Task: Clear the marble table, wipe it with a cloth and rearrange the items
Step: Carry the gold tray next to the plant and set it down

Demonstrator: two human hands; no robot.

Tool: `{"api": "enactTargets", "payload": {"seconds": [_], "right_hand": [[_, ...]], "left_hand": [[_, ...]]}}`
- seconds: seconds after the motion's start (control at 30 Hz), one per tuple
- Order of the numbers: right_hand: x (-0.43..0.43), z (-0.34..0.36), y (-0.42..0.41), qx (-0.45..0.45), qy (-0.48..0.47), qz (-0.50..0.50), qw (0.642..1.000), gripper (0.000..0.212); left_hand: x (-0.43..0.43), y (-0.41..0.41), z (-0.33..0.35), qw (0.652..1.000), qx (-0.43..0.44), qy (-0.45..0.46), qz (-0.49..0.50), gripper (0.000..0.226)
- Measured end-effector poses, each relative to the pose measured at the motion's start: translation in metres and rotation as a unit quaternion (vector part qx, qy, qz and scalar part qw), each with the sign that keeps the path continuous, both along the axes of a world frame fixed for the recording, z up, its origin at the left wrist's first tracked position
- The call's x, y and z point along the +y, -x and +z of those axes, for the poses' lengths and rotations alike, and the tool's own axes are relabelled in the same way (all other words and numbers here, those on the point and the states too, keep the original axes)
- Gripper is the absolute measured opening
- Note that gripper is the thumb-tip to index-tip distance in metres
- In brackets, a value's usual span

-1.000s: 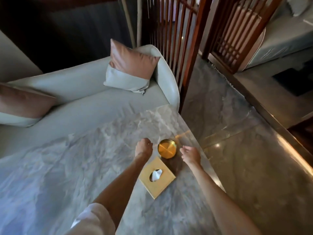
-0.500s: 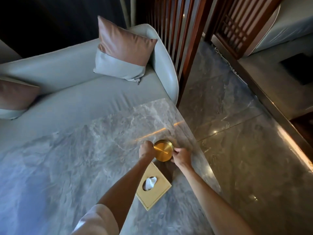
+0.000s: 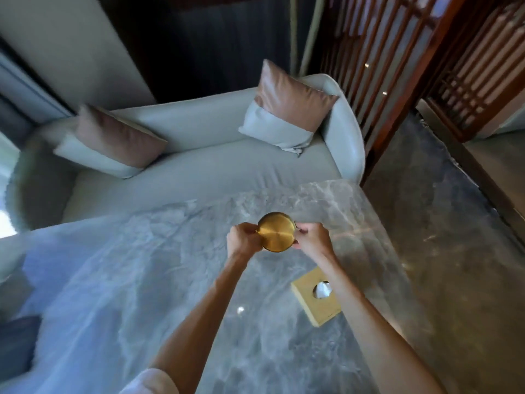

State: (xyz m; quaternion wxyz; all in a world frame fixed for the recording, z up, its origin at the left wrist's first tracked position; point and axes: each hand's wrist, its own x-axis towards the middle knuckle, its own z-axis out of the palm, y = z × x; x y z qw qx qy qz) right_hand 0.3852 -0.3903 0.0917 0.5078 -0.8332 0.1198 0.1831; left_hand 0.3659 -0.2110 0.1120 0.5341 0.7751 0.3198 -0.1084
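Observation:
A round gold metal container [image 3: 277, 231] with a flat brushed lid hangs above the grey marble table [image 3: 142, 280], held from both sides. My left hand [image 3: 243, 239] grips its left rim and my right hand [image 3: 312, 240] grips its right rim. A square gold tissue box [image 3: 316, 300] with white tissue poking from its round opening lies flat on the table near the right edge, below my right forearm.
A pale grey sofa [image 3: 199, 172] with two tan-and-grey cushions [image 3: 287, 109] runs along the table's far side. A dark wooden slatted screen [image 3: 383, 66] stands at the right. Polished stone floor [image 3: 440, 223] lies to the table's right.
Both hands closed on the gold container beside the tissue box and lifted it off the table. The view swung left, so the tissue box now appears further right.

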Motion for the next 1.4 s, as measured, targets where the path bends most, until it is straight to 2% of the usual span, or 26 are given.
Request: {"api": "enactTargets", "payload": {"seconds": [0.13,0.27,0.37,0.5,0.63,0.73,0.93,1.07,1.17,1.23,1.4], "right_hand": [[0.109,0.015,0.082,-0.03,0.029,0.094,0.995,0.016],[0.209,0.015,0.181,-0.003,0.069,0.189,0.98,0.022],[0.282,0.025,0.247,0.018,0.087,0.275,0.957,0.027],[0.367,0.03,0.307,-0.005,0.108,0.4,0.91,0.023],[0.445,0.029,0.339,-0.027,0.102,0.518,0.849,0.025],[0.5,0.033,0.373,-0.039,0.095,0.581,0.808,0.024],[0.617,0.01,0.432,-0.03,0.099,0.621,0.777,0.036],[0.686,-0.014,0.463,-0.027,0.102,0.61,0.785,0.034],[0.739,-0.045,0.48,-0.027,0.13,0.594,0.794,0.03],[0.77,-0.064,0.488,-0.028,0.151,0.583,0.798,0.028],[0.82,-0.095,0.496,-0.04,0.185,0.573,0.798,0.026]], "left_hand": [[0.106,0.099,0.016,0.999,0.001,-0.028,0.042,0.03],[0.193,0.221,0.014,0.992,0.051,-0.038,0.107,0.023],[0.247,0.313,0.019,0.978,0.079,-0.038,0.191,0.015],[0.304,0.406,0.027,0.95,0.079,-0.019,0.302,0.02],[0.345,0.467,0.035,0.903,0.037,-0.015,0.427,0.018],[0.377,0.512,0.033,0.877,0.037,-0.016,0.479,0.017],[0.472,0.579,-0.001,0.83,0.02,0.018,0.556,0.025],[0.536,0.608,-0.054,0.794,0.002,0.041,0.607,0.036],[0.585,0.625,-0.109,0.778,0.01,0.071,0.624,0.039],[0.614,0.628,-0.119,0.766,0.012,0.079,0.638,0.038],[0.661,0.627,-0.115,0.774,0.041,0.082,0.627,0.025]]}}
